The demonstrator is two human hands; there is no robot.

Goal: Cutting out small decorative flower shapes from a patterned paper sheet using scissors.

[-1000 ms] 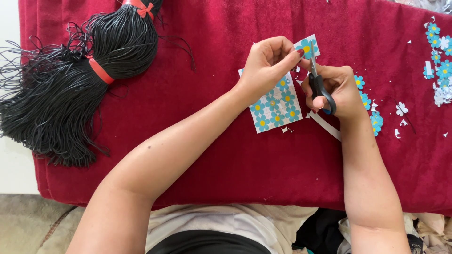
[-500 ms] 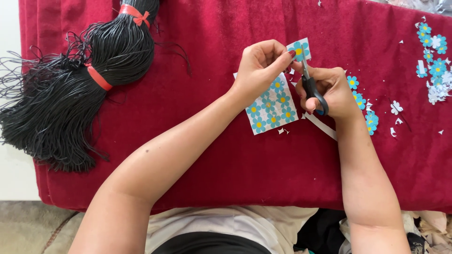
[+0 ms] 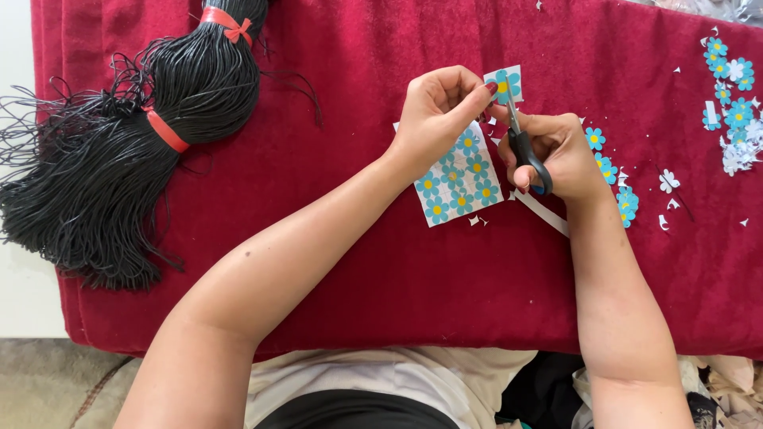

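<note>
Paper flower cut-out (image 3: 504, 83): where in frame, and who holds it?
— Upper middle. Left hand (image 3: 435, 119) pinches it, thumb and forefinger closed on its lower edge. Further left, for reference: bundle of black cord (image 3: 135, 151), upper left, on the red cloth (image 3: 358, 262).

And the flower sheet (image 3: 459, 179)?
— Lies flat on the cloth, partly under the left hand, centre of frame.

Right hand (image 3: 556, 155)?
— Fingers curled through the handles of the small scissors (image 3: 520, 143); blades point up at the cut-out. Blade gap: cannot tell.

Handling?
— Judged thin, light, floppy, easily torn. Pinch close to the cut line, near an edge. Finished flowers (image 3: 731, 71) sit upper right.
</note>
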